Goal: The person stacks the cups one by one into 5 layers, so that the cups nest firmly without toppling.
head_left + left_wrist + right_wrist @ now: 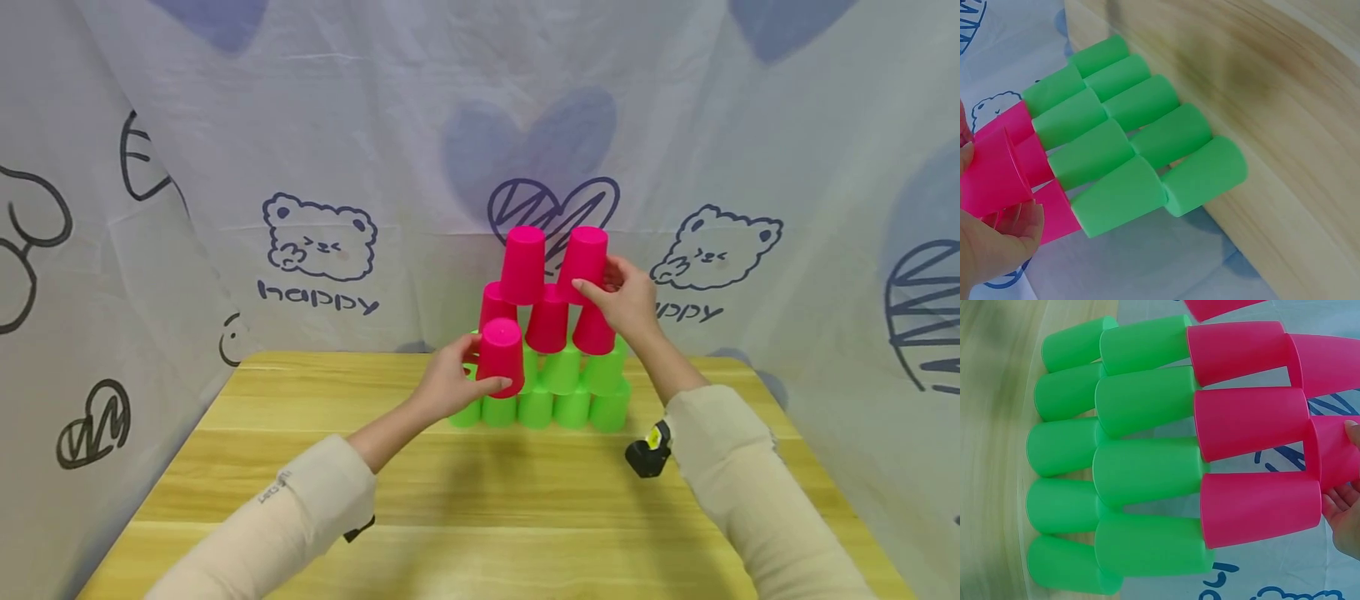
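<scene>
My left hand (446, 382) grips an upside-down pink cup (500, 360) by its sides, held in front of a stacked cup pyramid. In the left wrist view, thumb and fingers wrap that pink cup (994, 175). On the pyramid's right side, my right hand (632, 302) pinches another pink cup (585, 257), which sits on the row of pink cups below it. Beside it stands a second pink cup (523, 265) at the same level. A lower row holds three pink cups (1250, 423). Two rows of green cups (1147, 469) form the base.
The pyramid stands toward the back of a wooden table (300, 400). A pale curtain (420, 167) with bears and hearts hangs behind and at both sides. A black object (648, 454) with a yellow patch shows beside the right sleeve.
</scene>
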### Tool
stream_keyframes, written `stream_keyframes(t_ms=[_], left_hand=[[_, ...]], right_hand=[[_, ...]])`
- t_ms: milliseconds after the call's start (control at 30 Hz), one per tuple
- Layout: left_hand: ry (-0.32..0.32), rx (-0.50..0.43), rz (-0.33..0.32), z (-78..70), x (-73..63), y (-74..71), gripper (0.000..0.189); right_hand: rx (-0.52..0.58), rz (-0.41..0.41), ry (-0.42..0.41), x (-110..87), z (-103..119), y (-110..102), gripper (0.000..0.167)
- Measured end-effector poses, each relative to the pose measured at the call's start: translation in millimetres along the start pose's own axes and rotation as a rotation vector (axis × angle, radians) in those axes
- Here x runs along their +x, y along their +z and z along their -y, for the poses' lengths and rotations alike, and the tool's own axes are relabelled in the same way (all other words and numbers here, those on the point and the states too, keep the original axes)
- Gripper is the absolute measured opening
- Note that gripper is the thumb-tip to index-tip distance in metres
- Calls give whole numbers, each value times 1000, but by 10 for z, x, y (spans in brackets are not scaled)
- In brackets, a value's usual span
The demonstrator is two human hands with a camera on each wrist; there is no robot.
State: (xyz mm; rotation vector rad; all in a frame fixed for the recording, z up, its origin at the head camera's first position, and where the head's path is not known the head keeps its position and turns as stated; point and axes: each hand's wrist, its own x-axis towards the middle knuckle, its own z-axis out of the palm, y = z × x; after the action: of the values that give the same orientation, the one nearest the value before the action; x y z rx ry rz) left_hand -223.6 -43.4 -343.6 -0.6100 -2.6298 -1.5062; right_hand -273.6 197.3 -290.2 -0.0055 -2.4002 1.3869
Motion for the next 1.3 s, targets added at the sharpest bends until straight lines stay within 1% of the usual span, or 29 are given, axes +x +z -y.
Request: stream_keyframes(t_ms=[267, 433, 700, 1000, 1300], left_hand=[[19, 10, 9, -110, 88, -62, 54], [47, 11, 19, -186, 127, -102, 52], [37, 30, 24, -310, 170, -139, 54], [87, 15, 27, -541, 277, -235, 57], [125, 11, -9, -792, 396, -343, 55]], right_hand=[[7, 6, -4, 14, -16, 16, 59], [3, 2, 0, 11, -16, 20, 58], [-4, 8, 2, 3, -14, 8, 58], [-15, 16, 4, -8, 8, -6, 59], [-16, 6, -12, 1, -1, -3, 58]])
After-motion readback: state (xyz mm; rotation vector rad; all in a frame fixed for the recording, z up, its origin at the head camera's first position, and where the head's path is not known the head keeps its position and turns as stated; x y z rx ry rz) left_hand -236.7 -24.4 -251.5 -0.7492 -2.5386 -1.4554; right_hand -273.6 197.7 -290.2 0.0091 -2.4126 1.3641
